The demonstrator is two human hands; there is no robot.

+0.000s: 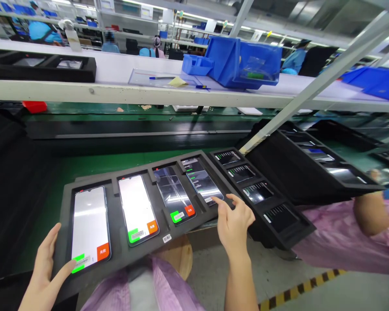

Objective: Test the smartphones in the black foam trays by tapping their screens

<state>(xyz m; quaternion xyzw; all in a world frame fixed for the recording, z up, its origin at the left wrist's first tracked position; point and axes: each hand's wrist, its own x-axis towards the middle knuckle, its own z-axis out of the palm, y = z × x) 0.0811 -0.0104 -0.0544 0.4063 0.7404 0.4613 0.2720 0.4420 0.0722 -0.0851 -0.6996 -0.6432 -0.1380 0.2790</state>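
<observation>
A black foam tray [116, 255] lies tilted before me, with several smartphones set in its slots. My left hand [47, 263] grips the tray's left end, fingers along the outer side and thumb over the green button of the leftmost phone [90, 220]. That phone and the second phone [138, 205] show white screens with green and orange-red buttons. The third phone [173, 190] has a dark screen with the same two buttons. My right hand [236, 220] holds nothing; its fingers are apart, the index fingertip at the lower end of the rightmost phone [202, 181].
Right of the tray stands another black tray [291, 235] of phones, beside a stack of dark trays [330, 162]. A co-worker's pink sleeve [343, 233] is at far right. A slanted metal post [298, 101] crosses behind. Blue bins [227, 65] sit on the shelf above.
</observation>
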